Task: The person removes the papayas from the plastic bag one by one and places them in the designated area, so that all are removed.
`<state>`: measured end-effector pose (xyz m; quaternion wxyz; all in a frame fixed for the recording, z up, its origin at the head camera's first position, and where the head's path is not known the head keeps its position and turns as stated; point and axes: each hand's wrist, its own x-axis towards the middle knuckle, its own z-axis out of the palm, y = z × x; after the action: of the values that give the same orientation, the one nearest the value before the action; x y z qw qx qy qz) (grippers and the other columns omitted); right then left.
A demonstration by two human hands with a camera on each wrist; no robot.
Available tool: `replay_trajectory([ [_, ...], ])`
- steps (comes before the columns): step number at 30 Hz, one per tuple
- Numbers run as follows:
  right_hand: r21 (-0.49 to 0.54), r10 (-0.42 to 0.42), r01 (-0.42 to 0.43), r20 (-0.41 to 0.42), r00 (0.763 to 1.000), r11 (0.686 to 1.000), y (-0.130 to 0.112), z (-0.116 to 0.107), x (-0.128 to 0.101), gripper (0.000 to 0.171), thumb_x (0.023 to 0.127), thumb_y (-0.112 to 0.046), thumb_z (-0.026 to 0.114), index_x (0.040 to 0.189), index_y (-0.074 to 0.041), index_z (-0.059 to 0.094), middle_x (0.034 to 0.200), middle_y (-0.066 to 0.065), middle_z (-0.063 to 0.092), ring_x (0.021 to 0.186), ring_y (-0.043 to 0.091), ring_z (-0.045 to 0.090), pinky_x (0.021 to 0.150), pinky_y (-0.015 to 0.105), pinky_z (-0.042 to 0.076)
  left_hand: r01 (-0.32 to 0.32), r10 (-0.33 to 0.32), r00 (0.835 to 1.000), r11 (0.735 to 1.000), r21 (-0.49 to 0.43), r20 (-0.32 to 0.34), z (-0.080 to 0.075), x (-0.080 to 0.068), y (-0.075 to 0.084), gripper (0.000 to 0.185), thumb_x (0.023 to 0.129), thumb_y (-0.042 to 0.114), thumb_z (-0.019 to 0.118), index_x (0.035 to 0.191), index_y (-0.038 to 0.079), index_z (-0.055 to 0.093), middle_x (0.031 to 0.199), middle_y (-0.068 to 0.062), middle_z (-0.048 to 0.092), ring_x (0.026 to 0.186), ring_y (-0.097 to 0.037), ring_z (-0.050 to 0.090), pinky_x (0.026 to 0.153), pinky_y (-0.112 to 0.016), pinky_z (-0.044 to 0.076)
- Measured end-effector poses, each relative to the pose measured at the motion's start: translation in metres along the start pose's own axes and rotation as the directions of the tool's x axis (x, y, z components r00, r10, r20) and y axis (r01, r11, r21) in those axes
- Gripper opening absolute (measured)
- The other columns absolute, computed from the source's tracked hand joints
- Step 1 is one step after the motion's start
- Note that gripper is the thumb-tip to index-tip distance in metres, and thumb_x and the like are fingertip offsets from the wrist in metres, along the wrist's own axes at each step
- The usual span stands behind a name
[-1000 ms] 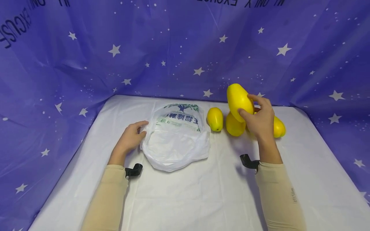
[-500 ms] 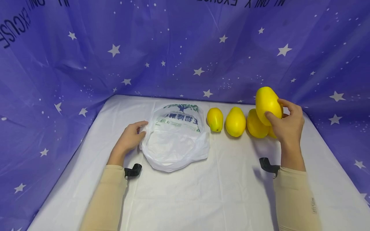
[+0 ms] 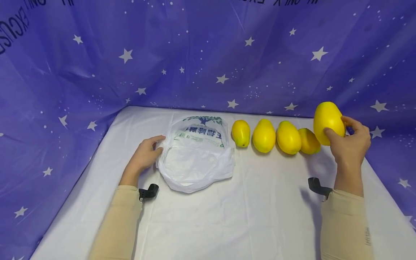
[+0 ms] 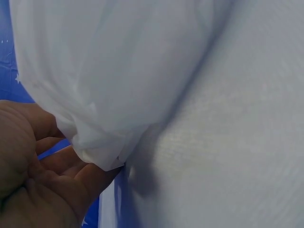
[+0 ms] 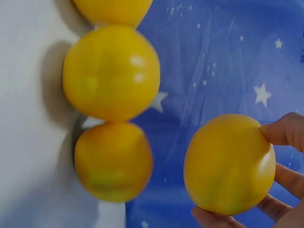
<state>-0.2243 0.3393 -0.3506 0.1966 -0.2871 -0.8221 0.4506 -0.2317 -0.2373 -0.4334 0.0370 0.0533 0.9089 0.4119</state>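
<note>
A yellow mango (image 3: 329,123) is held up off the table at the right, my right hand (image 3: 351,142) gripping it between thumb and fingers. In the right wrist view the held mango (image 5: 230,164) shows a greenish tint at its lower end. A white plastic bag (image 3: 193,162) with a green tree print lies on the table, its wide mouth facing up. At the bag's left edge rests my left hand (image 3: 146,153), thumb and fingers spread apart. The left wrist view has its fingers (image 4: 95,180) touching the folded bag (image 4: 109,71), with the fingertips partly hidden behind it.
Several yellow mangoes stand in a row right of the bag: one beside it (image 3: 241,133), then others (image 3: 264,136), the last (image 3: 309,141) near the held one. A white cloth covers the table (image 3: 208,224). A blue star-print curtain (image 3: 195,54) rises behind.
My right hand has carried the held mango to the right, past the row, uncovering the mangoes it overlapped before. The left hand and bag have stayed nearly still.
</note>
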Motion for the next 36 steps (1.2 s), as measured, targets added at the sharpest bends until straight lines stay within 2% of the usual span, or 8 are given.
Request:
replay_trajectory([
  [5,-0.018,0.032,-0.032,0.008,0.999,0.999,0.017,-0.009,0.012,0.067,0.08,-0.038,0.078,0.14,-0.039,0.05,0.146,-0.009,0.036,0.144,0.013,0.014,0.117,0.035,0.021,0.008,-0.008,1.0,1.0,-0.001,0.0,0.001,0.0,0.0,0.046,0.098,0.009,0.052,0.143,0.003,0.047,0.149,-0.021,0.039,0.139,-0.039,0.031,0.115,-0.051,0.025],
  [8,-0.022,0.045,-0.045,0.001,0.999,0.999,0.026,-0.013,0.017,0.067,0.08,-0.038,0.078,0.141,-0.039,0.05,0.153,-0.005,0.031,0.145,0.013,0.015,0.118,0.034,0.019,0.011,-0.011,1.0,1.0,-0.002,0.0,0.001,0.0,0.001,0.046,0.098,0.009,0.052,0.143,0.004,0.047,0.149,-0.02,0.039,0.139,-0.039,0.031,0.115,-0.051,0.025],
  [14,-0.079,0.11,-0.106,0.042,0.993,0.991,0.04,-0.017,0.022,0.072,0.083,-0.045,0.073,0.147,-0.033,0.043,0.16,-0.002,0.014,0.147,0.018,0.001,0.119,0.039,0.015,0.007,-0.007,1.0,1.0,0.012,-0.004,-0.001,0.001,0.001,0.046,0.097,0.009,0.053,0.143,0.003,0.047,0.149,-0.02,0.041,0.139,-0.039,0.031,0.115,-0.053,0.025],
  [21,-0.154,0.089,-0.079,0.059,0.994,0.985,0.062,-0.012,0.032,0.074,0.084,-0.041,0.073,0.148,-0.019,0.044,0.153,0.01,0.033,0.142,0.029,0.018,0.118,0.042,0.02,0.011,-0.011,1.0,1.0,0.013,-0.001,0.0,0.001,0.0,0.046,0.098,0.01,0.053,0.143,0.004,0.047,0.149,-0.02,0.04,0.139,-0.039,0.031,0.114,-0.052,0.026],
  [29,-0.193,0.087,-0.069,0.089,0.992,0.979,0.077,-0.01,0.038,0.076,0.084,-0.042,0.071,0.148,-0.013,0.043,0.151,0.015,0.034,0.139,0.033,0.023,0.116,0.045,0.022,-0.001,0.001,1.0,1.0,0.022,-0.007,-0.001,0.0,0.002,0.045,0.097,0.009,0.053,0.142,0.003,0.048,0.148,-0.021,0.042,0.138,-0.039,0.033,0.114,-0.052,0.027],
  [36,-0.197,0.112,-0.089,0.11,0.988,0.976,0.078,-0.011,0.037,0.076,0.086,-0.042,0.069,0.15,-0.013,0.039,0.154,0.014,0.031,0.141,0.034,0.021,0.117,0.047,0.021,0.005,-0.005,1.0,1.0,0.008,0.001,-0.001,-0.001,0.002,0.045,0.098,0.008,0.053,0.143,0.002,0.047,0.148,-0.022,0.04,0.14,-0.039,0.031,0.115,-0.051,0.025],
])
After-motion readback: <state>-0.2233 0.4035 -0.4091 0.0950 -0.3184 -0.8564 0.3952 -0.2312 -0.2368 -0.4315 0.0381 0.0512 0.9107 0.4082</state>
